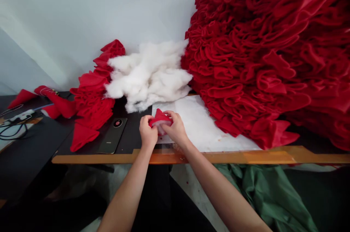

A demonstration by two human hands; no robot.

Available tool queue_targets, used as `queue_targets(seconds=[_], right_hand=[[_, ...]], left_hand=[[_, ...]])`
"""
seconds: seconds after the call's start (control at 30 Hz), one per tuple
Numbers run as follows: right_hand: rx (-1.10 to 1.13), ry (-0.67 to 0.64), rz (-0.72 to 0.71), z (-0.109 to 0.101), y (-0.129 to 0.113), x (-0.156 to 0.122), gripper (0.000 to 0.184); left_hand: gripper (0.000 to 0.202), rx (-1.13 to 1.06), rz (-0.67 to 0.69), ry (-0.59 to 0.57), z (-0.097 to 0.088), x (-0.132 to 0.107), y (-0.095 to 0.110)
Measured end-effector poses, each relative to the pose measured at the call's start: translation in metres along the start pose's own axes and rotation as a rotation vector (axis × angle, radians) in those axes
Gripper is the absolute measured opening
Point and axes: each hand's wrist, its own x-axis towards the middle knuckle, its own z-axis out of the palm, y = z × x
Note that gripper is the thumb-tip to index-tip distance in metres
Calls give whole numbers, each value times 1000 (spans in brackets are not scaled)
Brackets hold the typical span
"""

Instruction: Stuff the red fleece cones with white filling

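Observation:
My left hand [148, 132] and my right hand [175, 129] together grip a small red felt piece [160, 117] just above the near part of the table. Both hands are closed around it, and a bit of white stuffing shows between the fingers. A heap of white stuffing [149, 75] lies just behind the hands, on the table against the wall. A white sheet [202, 126] lies under and to the right of my right hand.
A huge pile of red felt pieces [268, 50] fills the right side. A smaller red stack [93, 97] stands to the left, with a dark phone [113, 135] beside it. The wooden table edge [246, 157] runs across the front; green cloth [268, 192] hangs below. Cables [12, 130] lie far left.

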Motion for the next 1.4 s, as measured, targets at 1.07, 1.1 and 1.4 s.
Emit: queue_targets(seconds=[1.07,1.1,1.4], right_hand=[[-34,-43,-77,-4,-7,1,14],[-29,-27,-94,-3,-6,-1,14],[15,-115,-184,1,-5,-7,38]], left_hand=[[43,-594,-334,-40,-8,-22,5],[42,-568,-358,-43,-8,-23,4],[21,-333,-238,42,-2,-13,-2]])
